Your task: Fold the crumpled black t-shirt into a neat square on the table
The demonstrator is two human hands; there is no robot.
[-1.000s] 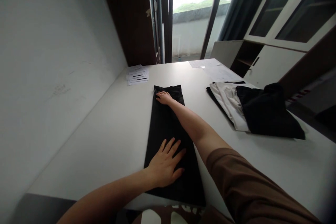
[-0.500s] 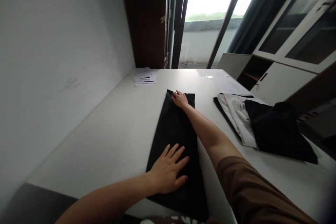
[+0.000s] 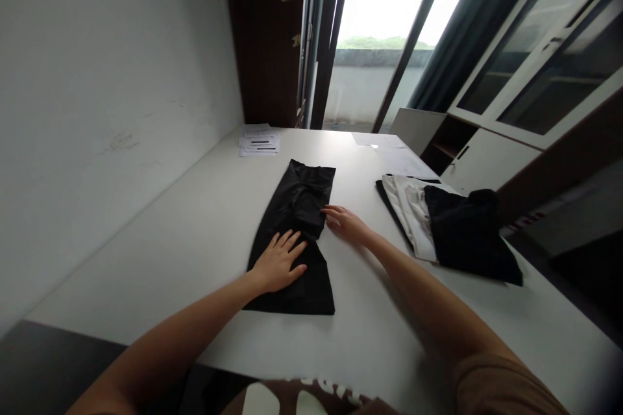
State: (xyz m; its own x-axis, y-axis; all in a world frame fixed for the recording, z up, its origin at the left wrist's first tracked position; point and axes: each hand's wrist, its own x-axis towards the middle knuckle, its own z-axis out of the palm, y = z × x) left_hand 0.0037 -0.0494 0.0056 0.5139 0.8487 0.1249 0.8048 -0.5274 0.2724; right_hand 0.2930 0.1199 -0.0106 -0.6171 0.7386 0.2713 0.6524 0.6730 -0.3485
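A folded black garment (image 3: 287,207), which looks like trousers, lies lengthwise on the white table, wrinkled across its upper half. My left hand (image 3: 280,262) rests flat on its lower part, fingers spread. At the garment's right edge, my right hand (image 3: 345,224) has its fingers closed on the cloth; the fingertips are partly hidden. The edge bends inward just below that hand.
To the right lies a pile of folded black and white clothes (image 3: 409,217). Paper slips (image 3: 259,141) sit at the far left, paper sheets (image 3: 389,152) at the far right. A wall (image 3: 121,142) borders the table (image 3: 160,259) on the left.
The garment has shifted away from the near table edge and wrinkled. My right hand has left its far end for its right edge. My left hand remains flat on it.
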